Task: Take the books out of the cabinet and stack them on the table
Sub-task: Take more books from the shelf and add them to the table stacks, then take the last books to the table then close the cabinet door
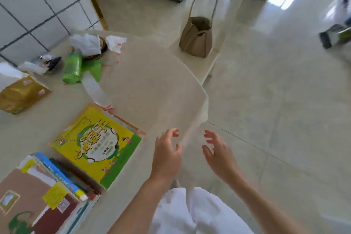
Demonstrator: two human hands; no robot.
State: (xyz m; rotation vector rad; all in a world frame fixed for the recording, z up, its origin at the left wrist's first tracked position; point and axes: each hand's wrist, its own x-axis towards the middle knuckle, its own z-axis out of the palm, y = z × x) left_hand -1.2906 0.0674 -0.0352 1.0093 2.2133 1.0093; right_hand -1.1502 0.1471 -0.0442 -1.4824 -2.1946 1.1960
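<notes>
Here the table (152,81) bears a near-left pile of books (57,192) and, just right of it, a yellow book (98,144) lying apart rather than stacked. Both the left hand (167,154) and right hand (218,152) hover empty, fingers loosely spread, by the table's near-right edge; the cabinet is out of view. The pile looks uneven near the edge, so I judge that adding more could tip it off.

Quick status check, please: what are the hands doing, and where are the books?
Left hand and right hand open, nothing held. Yellow book flat on table, book stack beside it. Cabinet not in view; nothing blocking the hands.
</notes>
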